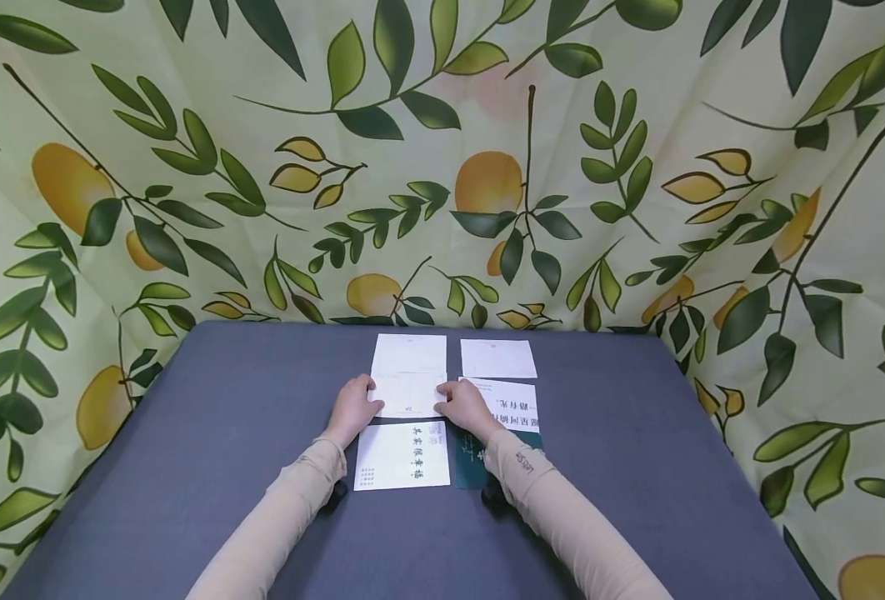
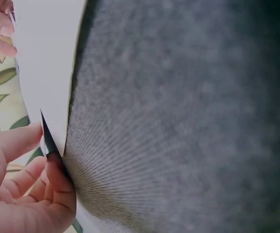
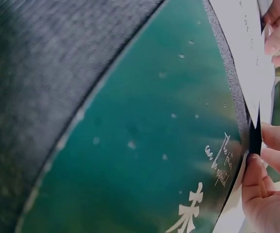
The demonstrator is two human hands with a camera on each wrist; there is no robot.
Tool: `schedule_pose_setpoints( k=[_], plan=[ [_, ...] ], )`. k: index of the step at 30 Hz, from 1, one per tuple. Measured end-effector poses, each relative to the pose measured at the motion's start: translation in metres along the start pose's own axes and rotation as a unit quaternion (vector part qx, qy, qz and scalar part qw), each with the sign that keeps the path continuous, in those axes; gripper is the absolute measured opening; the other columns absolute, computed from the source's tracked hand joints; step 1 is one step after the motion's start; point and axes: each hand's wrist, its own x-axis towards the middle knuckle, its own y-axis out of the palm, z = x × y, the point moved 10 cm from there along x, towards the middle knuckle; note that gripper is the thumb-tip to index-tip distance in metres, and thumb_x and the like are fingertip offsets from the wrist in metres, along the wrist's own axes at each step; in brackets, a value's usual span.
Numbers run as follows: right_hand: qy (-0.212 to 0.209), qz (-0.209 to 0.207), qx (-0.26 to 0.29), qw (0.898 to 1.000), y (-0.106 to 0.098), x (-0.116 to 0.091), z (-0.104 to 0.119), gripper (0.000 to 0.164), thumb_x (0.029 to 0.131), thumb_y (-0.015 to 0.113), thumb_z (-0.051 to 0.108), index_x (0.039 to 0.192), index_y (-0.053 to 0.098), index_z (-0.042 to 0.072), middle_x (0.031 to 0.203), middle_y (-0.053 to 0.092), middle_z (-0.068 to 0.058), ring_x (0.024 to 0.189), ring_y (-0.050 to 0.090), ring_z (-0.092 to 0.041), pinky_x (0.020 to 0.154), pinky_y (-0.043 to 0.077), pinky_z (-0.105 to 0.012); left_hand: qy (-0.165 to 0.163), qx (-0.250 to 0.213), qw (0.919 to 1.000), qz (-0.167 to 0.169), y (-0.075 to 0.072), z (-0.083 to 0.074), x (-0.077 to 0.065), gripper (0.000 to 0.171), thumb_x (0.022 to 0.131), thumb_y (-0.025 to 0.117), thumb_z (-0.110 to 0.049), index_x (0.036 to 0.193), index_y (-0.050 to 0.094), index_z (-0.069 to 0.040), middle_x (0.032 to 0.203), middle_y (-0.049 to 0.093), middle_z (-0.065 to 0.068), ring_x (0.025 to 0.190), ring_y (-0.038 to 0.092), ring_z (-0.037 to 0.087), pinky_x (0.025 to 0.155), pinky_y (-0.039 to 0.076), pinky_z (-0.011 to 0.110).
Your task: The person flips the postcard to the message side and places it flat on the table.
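Note:
Both hands hold a white postcard (image 1: pixel 407 398) by its two side edges, just over the table. My left hand (image 1: pixel 354 408) pinches the left edge between thumb and fingers, also seen as the hand (image 2: pixel 26 184) in the left wrist view. On the right edge my right hand (image 1: pixel 468 408) pinches likewise, its thumb and fingers (image 3: pixel 257 177) close up in the right wrist view. Nearer the body lies a white card with dark characters (image 1: pixel 401 456). Directly behind the held one is another white card (image 1: pixel 410 353).
A second column of cards runs along the right: a blank-looking white card (image 1: pixel 498 360) at the back, a white card with black characters (image 1: pixel 521 406), then a dark green card (image 1: pixel 468 468) partly under the right forearm. The grey-blue tablecloth (image 1: pixel 225 417) meets a leaf-patterned curtain (image 1: pixel 412 167).

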Motion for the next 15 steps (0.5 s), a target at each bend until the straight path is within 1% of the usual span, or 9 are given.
schedule_pose_setpoints(
  k=[2, 4, 5, 6, 8, 9, 12, 13, 15],
  plan=[
    [-0.006, 0.001, -0.014, 1.000, -0.001, -0.001, 0.003, 0.036, 0.083, 0.067, 0.011, 0.116, 0.064, -0.001, 0.077, 0.063, -0.010, 0.074, 0.049, -0.020, 0.063, 0.040, -0.028, 0.000, 0.008, 1.0000, -0.001, -0.001, -0.002, -0.001, 0.028, 0.079, 0.068, -0.006, 0.101, 0.056, 0.006, 0.093, 0.059, 0.021, 0.080, 0.055, 0.028, 0.073, 0.047, 0.040],
    [-0.011, -0.001, -0.038, 0.999, -0.001, -0.002, 0.007, 0.036, 0.083, 0.067, 0.012, 0.116, 0.064, -0.001, 0.086, 0.068, -0.013, 0.089, 0.058, -0.026, 0.074, 0.048, -0.033, -0.002, 0.016, 0.9999, 0.000, -0.001, -0.003, -0.001, 0.027, 0.079, 0.068, -0.006, 0.101, 0.056, 0.005, 0.093, 0.059, 0.021, 0.080, 0.055, 0.028, 0.074, 0.047, 0.041],
    [-0.010, 0.000, -0.048, 0.999, -0.001, -0.002, 0.008, 0.036, 0.083, 0.067, 0.012, 0.117, 0.064, 0.000, 0.093, 0.069, -0.015, 0.099, 0.059, -0.030, 0.082, 0.050, -0.036, -0.002, 0.020, 0.9998, 0.001, -0.001, -0.004, -0.001, 0.027, 0.079, 0.068, -0.006, 0.101, 0.056, 0.005, 0.093, 0.059, 0.021, 0.080, 0.056, 0.028, 0.074, 0.048, 0.041],
    [-0.009, 0.000, -0.062, 0.998, 0.000, -0.003, 0.008, 0.036, 0.084, 0.067, 0.013, 0.117, 0.063, 0.000, 0.099, 0.069, -0.016, 0.106, 0.058, -0.032, 0.087, 0.050, -0.039, -0.003, 0.026, 0.9996, 0.002, -0.001, -0.003, -0.001, 0.027, 0.080, 0.068, -0.007, 0.101, 0.057, 0.005, 0.093, 0.059, 0.021, 0.080, 0.056, 0.028, 0.074, 0.048, 0.041],
    [-0.007, 0.004, -0.083, 0.997, 0.002, -0.003, 0.010, 0.036, 0.084, 0.066, 0.014, 0.117, 0.063, 0.000, 0.108, 0.065, -0.018, 0.110, 0.057, -0.033, 0.092, 0.049, -0.041, -0.002, 0.040, 0.9992, 0.005, 0.000, -0.002, 0.000, 0.027, 0.080, 0.069, -0.008, 0.100, 0.057, 0.005, 0.091, 0.059, 0.021, 0.078, 0.055, 0.028, 0.072, 0.048, 0.041],
    [-0.007, 0.005, -0.092, 0.996, 0.003, -0.002, 0.011, 0.036, 0.084, 0.066, 0.014, 0.117, 0.063, -0.001, 0.112, 0.062, -0.019, 0.109, 0.058, -0.033, 0.091, 0.050, -0.040, -0.002, 0.047, 0.9989, 0.009, 0.000, -0.001, 0.000, 0.026, 0.080, 0.069, -0.009, 0.100, 0.057, 0.005, 0.090, 0.059, 0.020, 0.077, 0.055, 0.028, 0.072, 0.047, 0.041],
    [0.001, 0.015, -0.107, 0.994, 0.006, -0.001, 0.012, 0.037, 0.084, 0.066, 0.014, 0.118, 0.061, -0.002, 0.110, 0.054, -0.020, 0.088, 0.058, -0.024, 0.080, 0.053, -0.034, 0.002, 0.068, 0.9974, 0.024, 0.001, 0.000, 0.003, 0.027, 0.081, 0.069, -0.012, 0.100, 0.057, 0.004, 0.089, 0.059, 0.019, 0.074, 0.054, 0.027, 0.071, 0.047, 0.040],
    [0.003, 0.019, -0.109, 0.994, 0.006, 0.000, 0.013, 0.037, 0.085, 0.065, 0.013, 0.118, 0.060, -0.002, 0.110, 0.053, -0.020, 0.085, 0.057, -0.023, 0.078, 0.052, -0.033, 0.003, 0.075, 0.9967, 0.031, 0.001, 0.000, 0.004, 0.027, 0.081, 0.069, -0.012, 0.100, 0.057, 0.003, 0.088, 0.060, 0.019, 0.074, 0.054, 0.027, 0.070, 0.046, 0.040],
    [0.005, 0.027, -0.110, 0.994, 0.006, 0.002, 0.012, 0.037, 0.085, 0.064, 0.012, 0.120, 0.059, -0.002, 0.111, 0.051, -0.021, 0.085, 0.055, -0.022, 0.079, 0.052, -0.034, 0.005, 0.091, 0.9948, 0.046, 0.000, -0.001, 0.007, 0.029, 0.081, 0.068, -0.014, 0.101, 0.056, 0.003, 0.088, 0.060, 0.019, 0.074, 0.053, 0.026, 0.071, 0.046, 0.040]
  ],
)
